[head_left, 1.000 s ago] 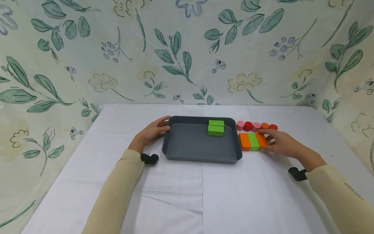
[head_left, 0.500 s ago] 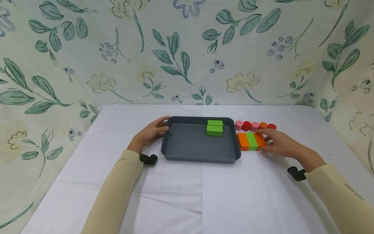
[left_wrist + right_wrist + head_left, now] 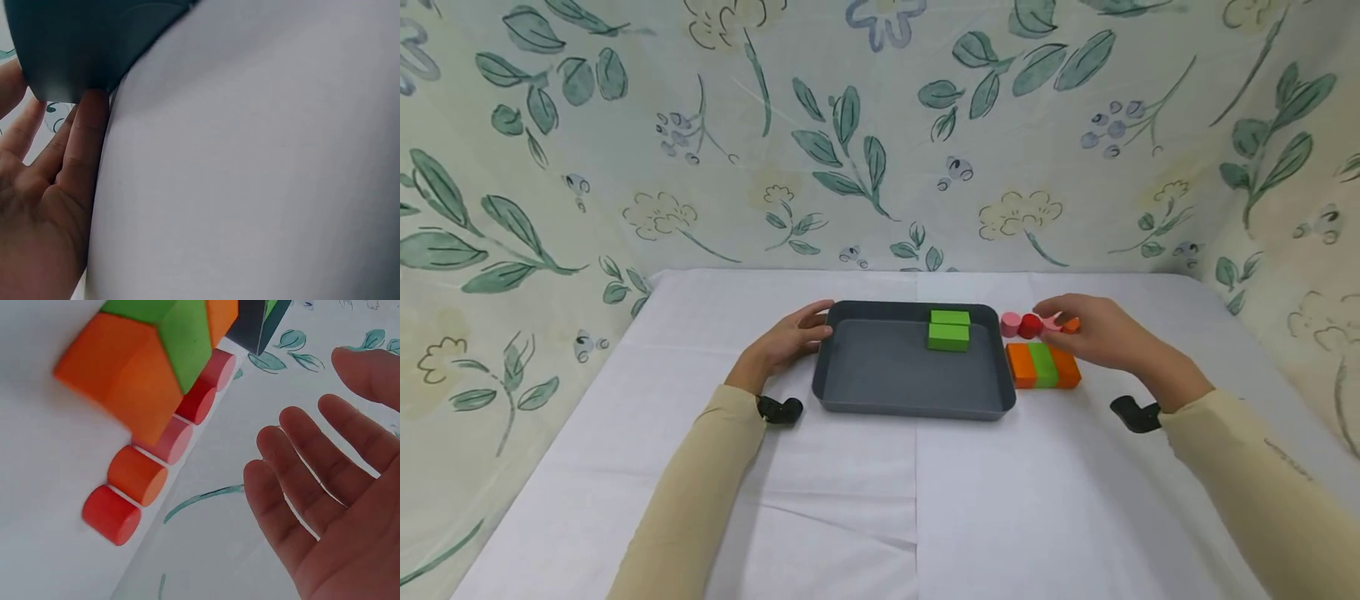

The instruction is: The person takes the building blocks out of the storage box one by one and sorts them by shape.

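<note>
My left hand [image 3: 786,342] rests its fingers against the left end of a dark grey tray [image 3: 872,367]; in the left wrist view the fingers [image 3: 87,134] lie along the tray's wall [image 3: 69,56]. Two green blocks [image 3: 948,337] sit in the tray's back right part. Over a row of small cylinders right of the tray hovers my right hand [image 3: 1108,333], partly hiding them. The right wrist view shows its fingers [image 3: 300,481] spread, holding nothing, apart from the pink [image 3: 167,440], orange [image 3: 137,475] and red [image 3: 111,514] cylinders.
In front of the cylinders, an orange block [image 3: 1021,365], a green block [image 3: 1042,365] and another orange block [image 3: 1066,369] stand side by side, close to the tray's right wall. A white cloth [image 3: 850,500] covers the table. Floral fabric [image 3: 820,167] hangs behind.
My right hand has left the right-hand orange block and moved back and slightly left, over the cylinders. The left hand stays at the tray.
</note>
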The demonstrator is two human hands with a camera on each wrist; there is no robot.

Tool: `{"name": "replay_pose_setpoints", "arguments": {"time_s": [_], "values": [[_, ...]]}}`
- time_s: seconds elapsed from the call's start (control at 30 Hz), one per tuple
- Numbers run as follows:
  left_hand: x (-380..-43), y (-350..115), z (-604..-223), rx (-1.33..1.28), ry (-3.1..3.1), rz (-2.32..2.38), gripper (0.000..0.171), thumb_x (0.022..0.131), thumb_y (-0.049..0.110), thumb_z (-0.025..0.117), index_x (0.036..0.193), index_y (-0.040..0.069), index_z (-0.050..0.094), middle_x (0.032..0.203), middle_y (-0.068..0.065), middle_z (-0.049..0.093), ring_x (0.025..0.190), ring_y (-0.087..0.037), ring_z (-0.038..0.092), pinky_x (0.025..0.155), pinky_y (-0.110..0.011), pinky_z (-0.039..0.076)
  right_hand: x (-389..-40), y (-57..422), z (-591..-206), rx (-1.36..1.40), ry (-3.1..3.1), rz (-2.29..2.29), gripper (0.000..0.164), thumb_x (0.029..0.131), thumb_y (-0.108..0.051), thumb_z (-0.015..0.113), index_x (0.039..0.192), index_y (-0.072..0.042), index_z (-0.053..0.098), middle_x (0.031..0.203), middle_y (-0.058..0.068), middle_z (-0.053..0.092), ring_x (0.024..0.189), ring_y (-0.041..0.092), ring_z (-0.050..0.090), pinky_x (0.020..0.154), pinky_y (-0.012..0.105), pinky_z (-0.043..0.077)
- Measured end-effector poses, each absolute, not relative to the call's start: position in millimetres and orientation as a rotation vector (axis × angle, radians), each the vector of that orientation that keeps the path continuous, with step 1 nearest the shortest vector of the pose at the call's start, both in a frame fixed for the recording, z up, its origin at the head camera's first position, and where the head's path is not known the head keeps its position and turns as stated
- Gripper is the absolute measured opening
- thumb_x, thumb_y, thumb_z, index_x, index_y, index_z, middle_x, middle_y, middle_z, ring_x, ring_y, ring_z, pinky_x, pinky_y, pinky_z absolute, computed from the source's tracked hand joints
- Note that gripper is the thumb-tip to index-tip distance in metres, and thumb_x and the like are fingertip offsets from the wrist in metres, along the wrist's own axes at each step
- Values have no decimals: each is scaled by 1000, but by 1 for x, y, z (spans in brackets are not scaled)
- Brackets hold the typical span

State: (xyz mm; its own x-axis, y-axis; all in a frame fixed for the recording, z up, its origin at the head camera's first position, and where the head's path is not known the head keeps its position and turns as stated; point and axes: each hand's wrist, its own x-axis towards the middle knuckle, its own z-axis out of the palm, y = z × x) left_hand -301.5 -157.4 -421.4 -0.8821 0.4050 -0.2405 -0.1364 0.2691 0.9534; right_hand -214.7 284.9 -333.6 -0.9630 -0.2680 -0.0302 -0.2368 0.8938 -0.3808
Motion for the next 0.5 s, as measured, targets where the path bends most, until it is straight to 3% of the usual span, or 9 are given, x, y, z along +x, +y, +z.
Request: {"name": "replay_pose_setpoints", "arguments": {"time_s": [0.5], "values": [[-302, -157, -422, 232, 2097, 1652, 66, 100, 16, 57, 158, 25, 26, 166, -11, 23, 152, -33, 28, 125, -53, 25, -247, 200, -330, -589, 2868, -312, 39, 93, -9, 63, 132, -7, 63, 127, 15, 64, 113, 31, 62, 101, 49, 54]]}}
